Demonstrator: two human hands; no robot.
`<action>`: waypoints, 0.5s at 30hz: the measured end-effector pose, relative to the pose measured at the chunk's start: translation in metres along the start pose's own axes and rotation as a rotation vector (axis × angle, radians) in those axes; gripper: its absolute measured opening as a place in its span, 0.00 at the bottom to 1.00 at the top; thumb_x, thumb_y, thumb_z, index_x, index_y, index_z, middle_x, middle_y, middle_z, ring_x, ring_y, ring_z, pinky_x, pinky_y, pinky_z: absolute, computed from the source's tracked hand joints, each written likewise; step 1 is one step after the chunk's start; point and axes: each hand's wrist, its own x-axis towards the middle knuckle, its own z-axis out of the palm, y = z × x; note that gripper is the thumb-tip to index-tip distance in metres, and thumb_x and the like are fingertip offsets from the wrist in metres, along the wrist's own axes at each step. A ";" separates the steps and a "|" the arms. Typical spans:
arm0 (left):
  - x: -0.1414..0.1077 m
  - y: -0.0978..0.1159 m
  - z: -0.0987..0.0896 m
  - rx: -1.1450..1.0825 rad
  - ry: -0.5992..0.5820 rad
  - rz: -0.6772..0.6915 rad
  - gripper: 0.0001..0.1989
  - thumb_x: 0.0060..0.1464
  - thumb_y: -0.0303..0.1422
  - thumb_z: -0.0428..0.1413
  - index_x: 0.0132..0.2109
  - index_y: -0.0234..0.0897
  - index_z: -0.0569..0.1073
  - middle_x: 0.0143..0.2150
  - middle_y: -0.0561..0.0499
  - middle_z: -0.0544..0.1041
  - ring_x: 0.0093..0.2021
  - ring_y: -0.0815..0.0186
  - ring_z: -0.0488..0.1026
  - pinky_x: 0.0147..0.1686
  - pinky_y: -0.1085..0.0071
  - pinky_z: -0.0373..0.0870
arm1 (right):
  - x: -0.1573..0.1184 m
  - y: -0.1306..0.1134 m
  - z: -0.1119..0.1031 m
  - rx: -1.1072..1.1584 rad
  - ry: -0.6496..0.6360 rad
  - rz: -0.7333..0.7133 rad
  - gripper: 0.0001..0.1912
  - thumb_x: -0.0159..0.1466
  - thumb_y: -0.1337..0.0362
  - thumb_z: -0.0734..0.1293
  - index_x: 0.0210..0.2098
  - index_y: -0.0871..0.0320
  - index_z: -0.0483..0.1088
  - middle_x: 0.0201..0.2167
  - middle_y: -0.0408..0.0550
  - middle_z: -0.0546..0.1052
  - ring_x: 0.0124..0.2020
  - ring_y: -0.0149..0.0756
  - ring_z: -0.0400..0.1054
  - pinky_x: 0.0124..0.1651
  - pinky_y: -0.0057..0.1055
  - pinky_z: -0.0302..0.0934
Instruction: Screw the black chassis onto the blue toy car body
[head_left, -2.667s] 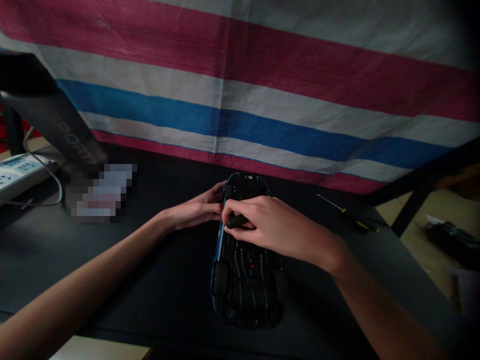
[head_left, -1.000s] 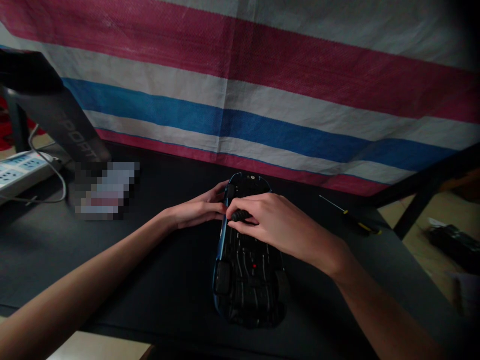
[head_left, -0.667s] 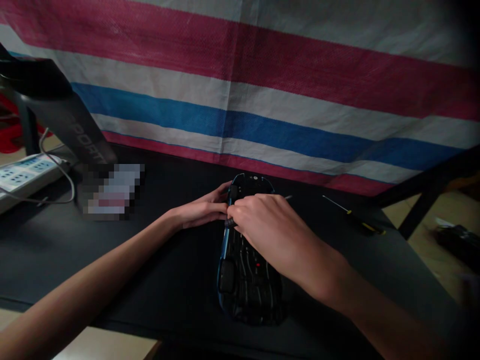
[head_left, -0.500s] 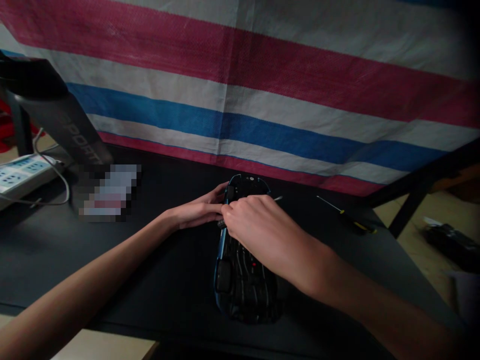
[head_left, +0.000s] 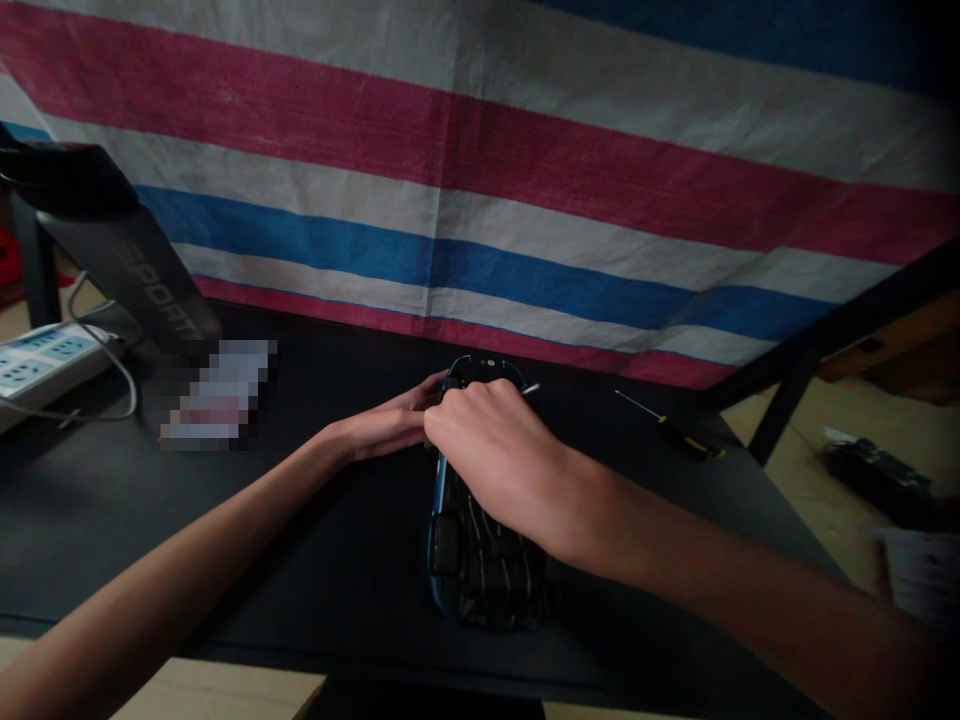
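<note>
On black worktop (head_left: 322, 565), working over upturned toy car (head_left: 499, 585); touching its side with left hand (head_left: 388, 430), cannot tell if gripping; clenching right hand (head_left: 486, 432) around mostly hidden slim tool (head_left: 532, 388). Likely risk: sideways skid from uneven pressure, slack bracing!

Spreads out flat as a black desk (head_left: 322, 570). Carries a toy car (head_left: 495, 575), underside up, below the right grip (head_left: 499, 445) and against the left grip (head_left: 390, 428). Bears a screwdriver (head_left: 679, 435) with black-and-yellow handle, well right of the right grip. Left of the left grip, holds a pixelated flat item (head_left: 225, 390), farther off, a white power strip (head_left: 49, 362) with grey cable (head_left: 133, 390), and a dark bottle (head_left: 139, 240) lettered SPORT.
</note>
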 end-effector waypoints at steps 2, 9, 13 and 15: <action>0.000 0.000 0.000 0.001 0.013 0.003 0.39 0.52 0.29 0.66 0.69 0.46 0.63 0.63 0.47 0.75 0.61 0.60 0.73 0.61 0.62 0.68 | 0.004 0.001 -0.004 0.007 -0.033 -0.012 0.03 0.63 0.73 0.73 0.38 0.65 0.81 0.36 0.58 0.84 0.37 0.42 0.79 0.36 0.31 0.64; 0.002 -0.003 -0.003 -0.016 -0.060 0.028 0.42 0.54 0.26 0.65 0.72 0.44 0.58 0.65 0.43 0.72 0.61 0.58 0.73 0.61 0.61 0.68 | -0.002 0.020 0.015 0.109 0.005 0.000 0.09 0.66 0.63 0.71 0.41 0.63 0.80 0.37 0.58 0.83 0.39 0.45 0.78 0.38 0.33 0.62; 0.003 -0.004 -0.003 -0.050 -0.117 0.039 0.44 0.55 0.25 0.63 0.74 0.45 0.53 0.68 0.42 0.68 0.63 0.56 0.72 0.66 0.54 0.63 | -0.013 0.043 0.041 0.416 0.041 0.064 0.09 0.66 0.61 0.68 0.42 0.57 0.78 0.31 0.46 0.81 0.31 0.37 0.74 0.32 0.30 0.57; 0.004 -0.002 -0.003 0.006 -0.122 0.055 0.44 0.55 0.25 0.63 0.74 0.43 0.55 0.70 0.40 0.67 0.67 0.54 0.68 0.69 0.52 0.59 | -0.018 0.053 0.056 0.668 0.088 0.076 0.07 0.67 0.62 0.67 0.42 0.55 0.77 0.29 0.42 0.79 0.28 0.32 0.71 0.32 0.28 0.56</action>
